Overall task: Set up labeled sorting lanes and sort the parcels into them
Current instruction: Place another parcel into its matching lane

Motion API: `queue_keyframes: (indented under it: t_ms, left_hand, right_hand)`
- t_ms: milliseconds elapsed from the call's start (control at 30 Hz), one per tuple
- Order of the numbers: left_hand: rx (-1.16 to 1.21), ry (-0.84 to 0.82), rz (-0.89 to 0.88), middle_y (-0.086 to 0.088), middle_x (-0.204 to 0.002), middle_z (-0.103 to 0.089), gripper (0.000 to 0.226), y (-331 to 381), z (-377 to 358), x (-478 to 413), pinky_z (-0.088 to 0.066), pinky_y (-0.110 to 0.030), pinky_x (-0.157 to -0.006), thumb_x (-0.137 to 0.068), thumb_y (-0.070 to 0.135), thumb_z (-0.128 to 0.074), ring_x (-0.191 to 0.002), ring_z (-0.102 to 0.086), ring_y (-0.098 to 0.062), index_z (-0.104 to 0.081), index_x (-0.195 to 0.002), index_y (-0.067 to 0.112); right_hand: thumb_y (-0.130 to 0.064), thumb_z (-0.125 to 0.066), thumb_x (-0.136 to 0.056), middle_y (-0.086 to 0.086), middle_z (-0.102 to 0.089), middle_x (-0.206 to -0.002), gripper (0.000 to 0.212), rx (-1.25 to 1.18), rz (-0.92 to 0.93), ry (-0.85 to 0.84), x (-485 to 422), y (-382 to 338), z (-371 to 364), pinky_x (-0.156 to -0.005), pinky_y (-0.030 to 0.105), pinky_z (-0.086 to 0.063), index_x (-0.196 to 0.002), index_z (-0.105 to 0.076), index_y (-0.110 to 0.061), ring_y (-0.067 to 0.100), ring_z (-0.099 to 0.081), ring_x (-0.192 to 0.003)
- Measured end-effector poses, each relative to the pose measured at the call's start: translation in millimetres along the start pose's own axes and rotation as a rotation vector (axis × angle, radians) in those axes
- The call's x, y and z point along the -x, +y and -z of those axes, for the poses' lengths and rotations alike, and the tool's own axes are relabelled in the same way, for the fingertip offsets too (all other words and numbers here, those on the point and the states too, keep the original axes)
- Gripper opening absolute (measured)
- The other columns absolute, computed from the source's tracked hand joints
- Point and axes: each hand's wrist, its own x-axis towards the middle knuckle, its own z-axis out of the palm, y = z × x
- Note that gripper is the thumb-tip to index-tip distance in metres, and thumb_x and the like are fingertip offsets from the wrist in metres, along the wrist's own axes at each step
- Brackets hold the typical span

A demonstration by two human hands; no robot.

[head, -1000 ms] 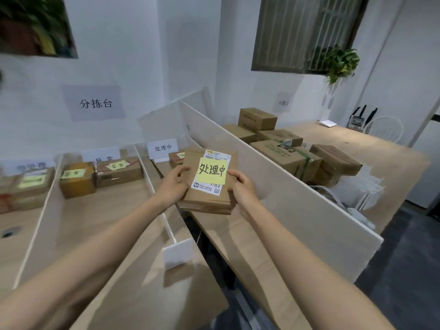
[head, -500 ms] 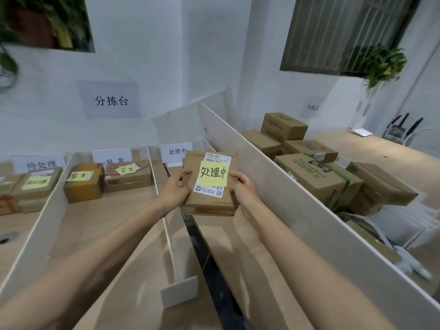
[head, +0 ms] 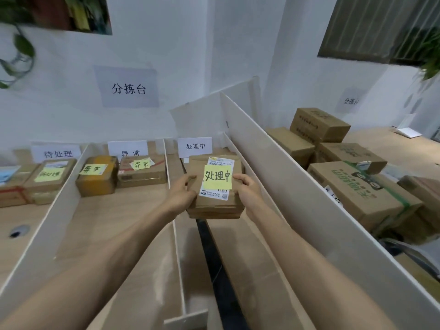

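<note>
Head view: left hand and right hand, fingers curled round its sides, hold a flat brown cardboard parcel over the lane whose white paper sign matches its yellow sticky note (presumably why here).

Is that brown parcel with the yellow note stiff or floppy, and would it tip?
Probably stiff: the cardboard parcel shows straight edges while the left hand and right hand grip its sides. Low and flat, so unlikely to tip or roll.
</note>
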Motion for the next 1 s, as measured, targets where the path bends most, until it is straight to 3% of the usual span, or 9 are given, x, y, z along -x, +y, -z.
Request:
queue_keyframes:
  t_ms: [133, 333, 467, 600, 667, 833, 933, 1000]
  left_hand:
    - [-0.007, 0.044, 0.057, -0.002, -0.131, -0.049, 0.044, -15, -4, -18, -0.045, -0.036, -0.099, -0.093, 0.013, -0.052, -0.119, -0.049, -0.021, -0.046, -0.137, 0.017]
    - [0.01, 0.095, 0.135, 0.002, -0.118, -0.05, 0.039, -41, -18, -59, -0.04, -0.025, -0.089, -0.092, 0.011, -0.052, -0.106, -0.045, -0.012, -0.049, -0.13, 0.015]
    - [0.038, 0.082, 0.255, -0.001, -0.136, -0.052, 0.046, -67, -27, -89, -0.042, -0.025, -0.088, -0.091, 0.01, -0.053, -0.119, -0.05, -0.02, -0.046, -0.136, 0.018]
    - [0.048, 0.049, 0.367, -0.009, -0.137, -0.05, 0.056, -84, -41, -112, -0.052, -0.033, -0.082, -0.09, 0.006, -0.047, -0.111, -0.056, -0.027, -0.035, -0.143, 0.017]
    - [0.047, 0.062, 0.399, -0.013, -0.133, -0.053, 0.058, -91, -50, -123, -0.049, -0.028, -0.071, -0.09, 0.002, -0.045, -0.104, -0.058, -0.028, -0.033, -0.145, 0.015]
    - [0.007, 0.071, 0.454, -0.014, -0.132, -0.054, 0.058, -114, -64, -150, -0.047, -0.031, -0.065, -0.09, 0.004, -0.049, -0.089, -0.06, -0.026, -0.032, -0.145, 0.012]
    - [-0.055, 0.069, 0.476, -0.011, -0.137, -0.05, 0.058, -129, -69, -163, -0.043, -0.028, -0.07, -0.091, 0.005, -0.049, -0.098, -0.057, -0.023, -0.031, -0.145, 0.012]
    - [-0.053, 0.064, 0.493, -0.009, -0.129, -0.055, 0.058, -136, -73, -171, -0.048, -0.032, -0.073, -0.091, 0.006, -0.05, -0.097, -0.059, -0.024, -0.03, -0.146, 0.012]
  right_hand:
    - [-0.024, -0.064, -0.088, -0.004, -0.067, -0.112, 0.024, 0.053, -0.039, -0.072, -32, 15, -15, -0.087, 0.032, -0.054, -0.112, -0.063, -0.022, 0.013, -0.062, -0.103]
    - [-0.001, -0.044, -0.092, -0.019, -0.055, -0.092, 0.03, 0.058, -0.125, -0.098, -85, 36, -36, -0.079, 0.024, -0.049, -0.11, -0.061, -0.019, 0.006, -0.056, -0.093]
    - [0.0, -0.041, -0.093, -0.011, -0.052, -0.105, 0.033, 0.109, -0.169, -0.137, -114, 55, -49, -0.083, 0.025, -0.046, -0.111, -0.06, -0.019, 0.01, -0.055, -0.101]
    - [0.0, -0.039, -0.096, -0.008, -0.051, -0.103, 0.033, 0.152, -0.194, -0.151, -143, 74, -59, -0.066, 0.018, -0.048, -0.119, -0.058, -0.014, -0.004, -0.048, -0.074]
    - [-0.004, -0.045, -0.097, -0.006, -0.054, -0.103, 0.028, 0.148, -0.209, -0.167, -157, 85, -64, -0.059, 0.01, -0.045, -0.121, -0.058, -0.013, -0.005, -0.05, -0.075]
    - [-0.006, -0.049, -0.096, -0.005, -0.056, -0.102, 0.025, 0.175, -0.242, -0.212, -184, 109, -74, -0.052, 0.005, -0.043, -0.119, -0.059, -0.011, -0.007, -0.049, -0.073]
    - [-0.004, -0.046, -0.097, -0.003, -0.057, -0.108, 0.027, 0.188, -0.255, -0.226, -196, 118, -79, -0.049, 0.001, -0.04, -0.121, -0.058, -0.01, -0.007, -0.047, -0.072]
    - [-0.004, -0.043, -0.097, -0.003, -0.054, -0.111, 0.031, 0.197, -0.266, -0.231, -203, 123, -82, -0.052, 0.002, -0.041, -0.124, -0.056, -0.009, -0.003, -0.05, -0.077]
